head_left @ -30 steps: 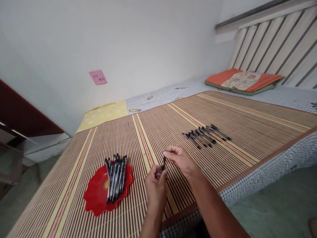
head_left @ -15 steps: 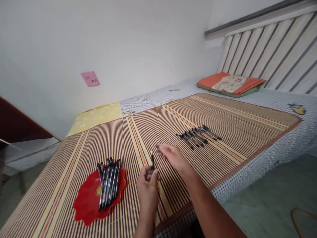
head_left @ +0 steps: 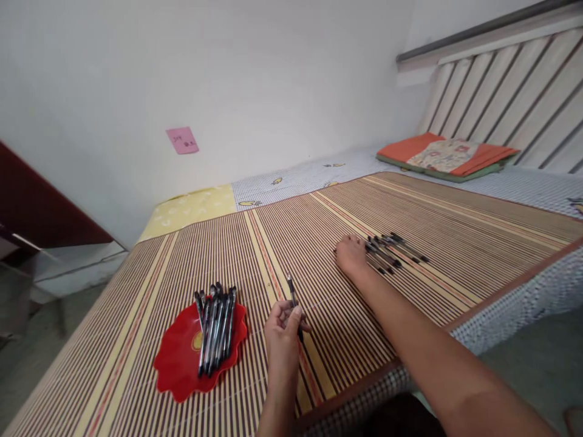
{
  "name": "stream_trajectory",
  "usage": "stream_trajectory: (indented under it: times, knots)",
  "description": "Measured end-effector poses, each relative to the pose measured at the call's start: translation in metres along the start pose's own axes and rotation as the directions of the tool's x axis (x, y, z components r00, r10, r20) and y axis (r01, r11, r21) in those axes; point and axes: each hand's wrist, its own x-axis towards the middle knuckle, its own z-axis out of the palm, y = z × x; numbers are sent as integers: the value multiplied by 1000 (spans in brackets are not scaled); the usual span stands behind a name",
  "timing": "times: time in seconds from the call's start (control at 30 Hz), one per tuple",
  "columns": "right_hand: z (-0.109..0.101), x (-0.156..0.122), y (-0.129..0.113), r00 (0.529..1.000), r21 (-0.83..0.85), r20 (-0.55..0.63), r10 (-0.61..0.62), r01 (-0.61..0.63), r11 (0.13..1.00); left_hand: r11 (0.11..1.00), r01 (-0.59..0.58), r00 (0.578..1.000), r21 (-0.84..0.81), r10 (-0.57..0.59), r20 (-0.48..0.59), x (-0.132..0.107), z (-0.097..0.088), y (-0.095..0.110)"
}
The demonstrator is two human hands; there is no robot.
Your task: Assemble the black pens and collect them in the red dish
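Note:
My left hand (head_left: pixel 285 325) is closed around a black pen (head_left: pixel 292 291) near the bed's front edge, its pale pointed tip facing up and away. Further off to the right, my right hand (head_left: pixel 350 252) is lowered onto the left end of a row of black pens (head_left: pixel 394 249), fingers curled downward. What those fingers grip is hidden beneath the hand, though a small dark end peeks out at its left side. To the left of my left hand, several clear-barrelled pens with black caps (head_left: pixel 218 331) lie bunched on a red wavy-edged plate (head_left: pixel 175 364).
A striped bamboo mat (head_left: pixel 218 249) covers the bed. Folded orange and green cloth (head_left: pixel 446 156) lies at the far right, by a white slatted headboard (head_left: pixel 496 91). A pink note (head_left: pixel 182 140) is stuck on the wall.
My right hand has moved from beside the left hand's pen, right and away, onto the row of pens. The left hand still holds its pen. The view has shifted slightly.

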Motion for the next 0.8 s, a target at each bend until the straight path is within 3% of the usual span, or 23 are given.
stream_trajectory:
  times: [0.17,0.3,0.33,0.4,0.47,0.53,0.67,0.8]
  knots:
    - [1,-20,-27,993,302,81,-83,55,952,1000,16,997,-13,-15,74,-1,2,-2]
    - [-2,-50,-50,988,598,96,-123,42,801,1000,1,994,11,-2,113,-2,-1,-2]
    - [-3,-58,-53,990,715,88,-109,13,700,1000,-6,993,14,4,114,-3,-1,-2]
    - [-6,-72,-55,994,934,99,-54,-74,350,1000,-13,993,26,10,121,-3,-1,-1]
    - [-10,-81,-55,991,991,136,-4,-136,18,999,-20,991,41,15,134,-4,-1,-1]
    - [-14,-86,-55,987,981,159,25,-156,-117,998,-21,989,60,12,147,-5,1,0]
    - [-23,-87,-55,986,968,161,49,-148,-204,997,-9,990,76,-2,144,-7,3,-1]
    - [-26,-89,-55,987,973,159,-12,-159,-170,995,-32,987,95,17,160,-7,2,-5]
